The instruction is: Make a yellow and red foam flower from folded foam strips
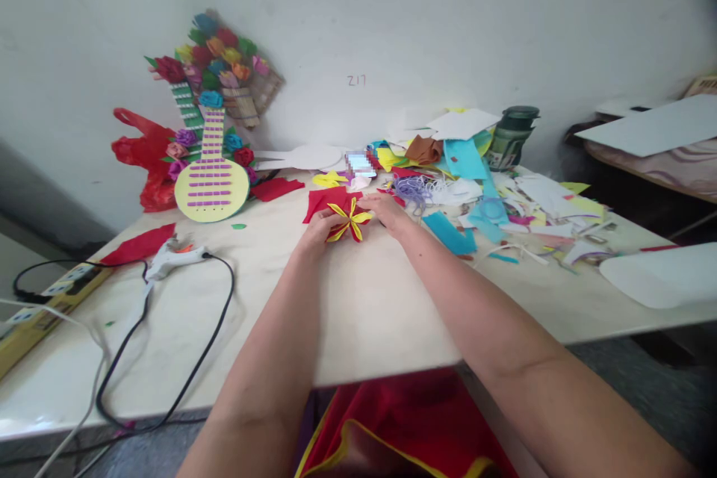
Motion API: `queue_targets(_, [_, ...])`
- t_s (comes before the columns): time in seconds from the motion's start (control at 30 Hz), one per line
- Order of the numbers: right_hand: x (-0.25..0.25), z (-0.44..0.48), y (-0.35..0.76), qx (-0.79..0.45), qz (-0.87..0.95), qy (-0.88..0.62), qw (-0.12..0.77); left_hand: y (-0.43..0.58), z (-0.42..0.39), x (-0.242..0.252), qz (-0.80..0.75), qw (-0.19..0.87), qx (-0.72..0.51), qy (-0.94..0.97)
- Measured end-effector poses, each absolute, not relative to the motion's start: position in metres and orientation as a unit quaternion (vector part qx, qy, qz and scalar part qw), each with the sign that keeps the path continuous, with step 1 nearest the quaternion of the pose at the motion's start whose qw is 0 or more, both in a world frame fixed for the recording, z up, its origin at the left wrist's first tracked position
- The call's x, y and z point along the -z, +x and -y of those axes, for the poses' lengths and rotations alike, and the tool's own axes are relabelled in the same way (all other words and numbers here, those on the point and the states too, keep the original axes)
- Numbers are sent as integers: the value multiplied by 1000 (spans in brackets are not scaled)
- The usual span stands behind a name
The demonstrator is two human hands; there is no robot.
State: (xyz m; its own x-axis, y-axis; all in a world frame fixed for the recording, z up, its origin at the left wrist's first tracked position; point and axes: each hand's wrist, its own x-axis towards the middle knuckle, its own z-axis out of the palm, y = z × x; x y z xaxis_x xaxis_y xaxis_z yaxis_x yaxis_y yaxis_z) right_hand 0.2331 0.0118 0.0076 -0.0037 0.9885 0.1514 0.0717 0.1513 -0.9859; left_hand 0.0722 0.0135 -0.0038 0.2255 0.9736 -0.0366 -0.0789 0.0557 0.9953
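Note:
A paper flower (351, 221) with red petals and yellow strips is between my hands, just above or on the white table. My left hand (318, 228) grips its left edge, fingers closed on the petals. At its upper right, my right hand (386, 212) has its fingers bent around the petal edge; their tips are partly hidden. Behind the flower lies a piece of red paper (320, 203). Yellow paper pieces (329, 178) and a phone with a lit screen (361, 164) are further back.
To the left are a glue gun (173, 258) with a looping black cord, a power strip (48, 306) and a paper guitar (211, 183) with flowers. Paper scraps (538, 198), purple string (411, 190) and a dark green bottle (511, 136) occupy the right.

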Motion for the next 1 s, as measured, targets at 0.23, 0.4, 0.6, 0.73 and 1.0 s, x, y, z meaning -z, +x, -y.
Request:
queue_targets(0.23, [-3, -17, 234, -464, 543, -476, 513, 71, -17, 7, -436, 586, -438, 524])
queue_targets(0.4, [-2, -18, 234, -477, 538, -475, 507, 70, -18, 8, -430, 591, -436, 525])
queue_targets(0.6, [-2, -17, 233, -488, 540, -464, 506, 71, -15, 6, -425, 603, -429, 521])
queue_targets(0.73, [-3, -16, 232, -487, 538, -470, 502, 71, -15, 6, -429, 603, -424, 522])
queue_targets(1.0, [-7, -12, 230, -484, 531, -486, 497, 71, -17, 10, -415, 606, -411, 540])
